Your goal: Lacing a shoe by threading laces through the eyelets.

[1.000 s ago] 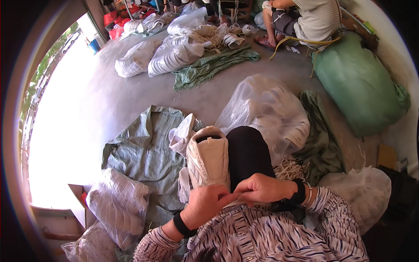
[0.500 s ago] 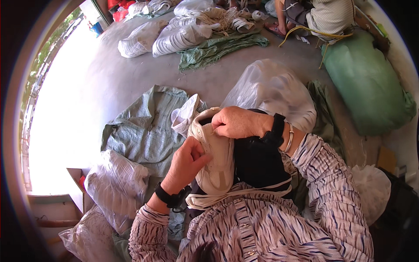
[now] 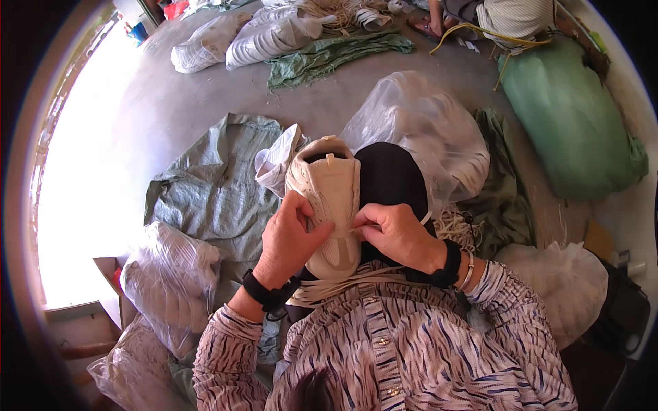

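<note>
A cream sneaker rests on my lap, its toe toward me and its collar pointing away. My left hand is at the shoe's left side, thumb and fingers closed over the edge of the upper; what they pinch is hidden. On the other side, near the front of the tongue, my right hand pinches a thin pale shoelace, of which only a short bit shows. A bundle of cream laces lies across my lap below the toe. Beyond the sneaker is a white shoe piece.
A clear plastic bag of pale items stands beyond my black-clad knee. Green woven sacking lies ahead left. More filled bags are at my left. A large green sack stands far right, near another person's foot.
My right hand has moved from the shoe's collar down toward its toe, now pinching beside the tongue. My left hand stays at the shoe's left side. The view has shifted slightly.
</note>
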Demonstrator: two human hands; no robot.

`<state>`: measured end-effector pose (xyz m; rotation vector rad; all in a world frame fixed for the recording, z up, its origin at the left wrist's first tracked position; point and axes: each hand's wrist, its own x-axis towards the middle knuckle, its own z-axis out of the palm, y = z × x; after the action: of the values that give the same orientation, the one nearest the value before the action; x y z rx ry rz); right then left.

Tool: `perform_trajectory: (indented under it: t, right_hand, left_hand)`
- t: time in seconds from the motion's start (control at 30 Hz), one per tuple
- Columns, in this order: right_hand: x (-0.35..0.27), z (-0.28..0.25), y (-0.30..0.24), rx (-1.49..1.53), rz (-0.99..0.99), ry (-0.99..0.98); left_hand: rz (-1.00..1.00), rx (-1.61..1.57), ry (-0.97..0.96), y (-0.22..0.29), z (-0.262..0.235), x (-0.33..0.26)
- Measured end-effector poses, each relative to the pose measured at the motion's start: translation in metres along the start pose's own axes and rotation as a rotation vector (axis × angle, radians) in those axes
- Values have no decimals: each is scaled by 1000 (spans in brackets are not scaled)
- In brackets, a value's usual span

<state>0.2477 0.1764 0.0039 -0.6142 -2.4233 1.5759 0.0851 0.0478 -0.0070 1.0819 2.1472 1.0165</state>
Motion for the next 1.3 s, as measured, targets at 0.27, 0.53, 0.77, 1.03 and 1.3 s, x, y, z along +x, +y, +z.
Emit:
perform_trajectory:
  t: [0.27,0.53,0.77,1.03,1.3]
  right_hand:
    - [5,10,9,-117,-67,143]
    - [4,20,10,-172,-28,140]
    - [6,33,8,166,134,114]
    - [3,23,7,47,30,213]
    - [2,37,12,-264,-129,236]
  left_hand:
    - [-8,39,2,-1,2,4]
    - [-14,161,52,9,5,-5]
    - [2,86,55,-2,8,-5]
    - [234,-14,93,-11,4,-14]
    - [532,500,20,-9,-2,-35]
